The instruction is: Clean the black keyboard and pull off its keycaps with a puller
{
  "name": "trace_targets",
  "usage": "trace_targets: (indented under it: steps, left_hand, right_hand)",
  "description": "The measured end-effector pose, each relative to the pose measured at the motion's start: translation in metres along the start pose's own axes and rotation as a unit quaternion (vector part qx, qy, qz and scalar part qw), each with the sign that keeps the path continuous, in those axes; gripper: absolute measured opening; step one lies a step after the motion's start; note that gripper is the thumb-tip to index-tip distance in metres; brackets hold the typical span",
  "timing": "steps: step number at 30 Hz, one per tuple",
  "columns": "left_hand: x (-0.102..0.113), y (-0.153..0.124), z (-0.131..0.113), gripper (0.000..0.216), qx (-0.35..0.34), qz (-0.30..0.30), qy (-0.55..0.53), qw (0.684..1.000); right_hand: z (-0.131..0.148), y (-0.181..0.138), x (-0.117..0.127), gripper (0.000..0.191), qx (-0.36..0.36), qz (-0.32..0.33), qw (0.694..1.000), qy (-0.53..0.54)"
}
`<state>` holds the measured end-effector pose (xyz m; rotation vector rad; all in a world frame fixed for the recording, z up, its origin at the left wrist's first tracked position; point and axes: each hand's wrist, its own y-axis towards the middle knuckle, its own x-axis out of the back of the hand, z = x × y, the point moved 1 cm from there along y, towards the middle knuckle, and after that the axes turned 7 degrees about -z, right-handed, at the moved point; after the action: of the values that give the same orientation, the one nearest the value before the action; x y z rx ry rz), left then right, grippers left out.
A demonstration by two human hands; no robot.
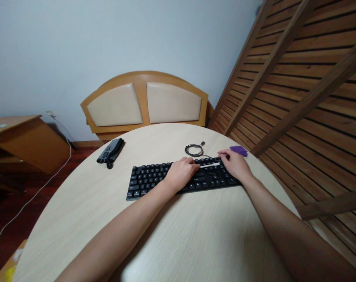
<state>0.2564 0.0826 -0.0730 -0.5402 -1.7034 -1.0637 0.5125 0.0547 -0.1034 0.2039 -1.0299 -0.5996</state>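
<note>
Spreading bare toward the viewer, the round table [178,243] leaves wide room before both hands, its far rim curving just beyond them. The left hand [181,172] is closed on a thin white stick [209,165] lying along the black keyboard [145,180]; the right hand [235,164] rests open-fingered on the stick's other end, with a coiled cable [194,150] and purple cloth [239,150] just past them.

Black keyboard [180,178], white stick [209,165] across keys. Pale wood-grain table [178,235]. Black coiled cable [195,149], purple cloth [239,150], dark grey pouch [111,152]. Orange-brown headboard [144,102], beige panels. Pale blue wall [107,47].
</note>
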Motion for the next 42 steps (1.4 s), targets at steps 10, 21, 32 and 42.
trace_targets:
  steps: [10, 21, 32, 42]
  left_hand:
    - [0.015, -0.019, 0.019, 0.027, 0.021, -0.006, -0.006, 1.000]
    - [0.041, -0.061, 0.047, 0.031, 0.059, -0.006, -0.005, 0.998]
    - [0.070, -0.099, 0.076, 0.030, 0.126, 0.022, -0.002, 0.992]
    - [0.080, -0.140, 0.114, 0.038, 0.174, -0.019, -0.063, 0.983]
  right_hand:
    - [0.003, -0.001, 0.001, 0.025, 0.007, 0.003, 1.000, -0.010]
    - [0.003, -0.002, 0.001, 0.026, 0.012, 0.005, 1.000, -0.020]
    - [0.003, -0.001, 0.000, 0.025, 0.013, 0.009, 1.000, -0.024]
    - [0.002, -0.001, -0.001, 0.025, 0.011, 0.011, 1.000, -0.027]
